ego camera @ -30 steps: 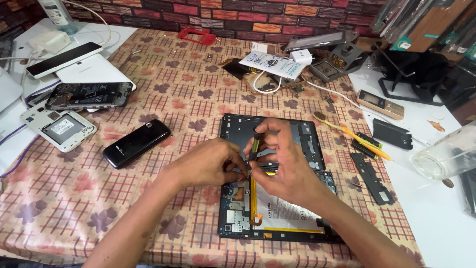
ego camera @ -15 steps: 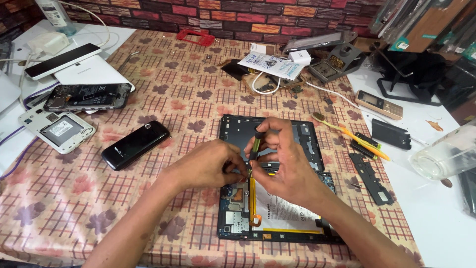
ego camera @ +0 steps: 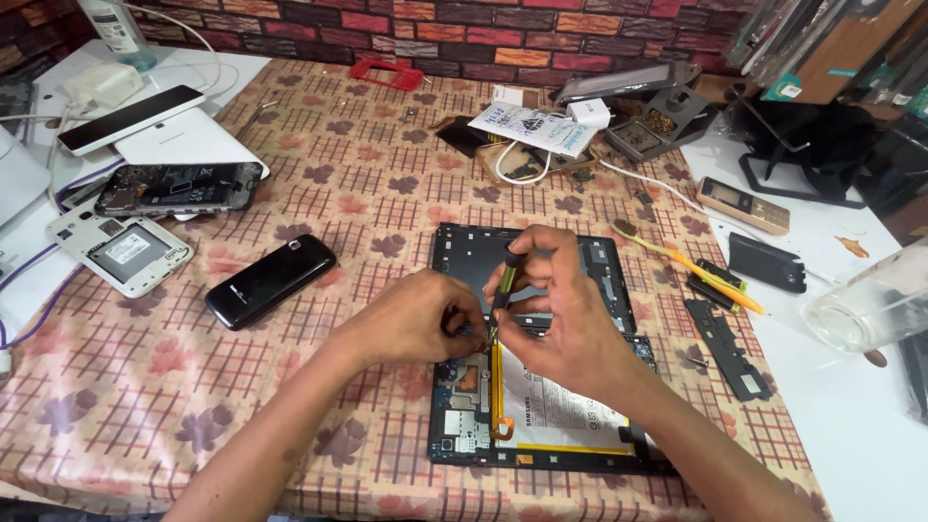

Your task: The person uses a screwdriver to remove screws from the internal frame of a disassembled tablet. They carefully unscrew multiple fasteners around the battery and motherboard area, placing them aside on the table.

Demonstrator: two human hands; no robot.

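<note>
The opened tablet lies flat on the table right in front of me, back cover off, its boards, orange flex ribbon and pale battery all bare. I judge it light but fragile: the thin frame would flex if I lifted it by one corner, and the ribbon and connectors would tear easily, so I would take it only by the black outer rim, both long sides at once, never by the innards.

My right hand is closed around a slim screwdriver with a green-yellow grip, pinched between thumb and fingers, tip down on the board near the middle of the tablet. The tool is thin and light; a grip high on the handle lets it spin. My left hand rests on the tablet's left edge, fingers curled in narrowly beside the tip, pinching or steadying something too small to make out.

Further out, a black phone lies to the left, a toothbrush to the right.
</note>
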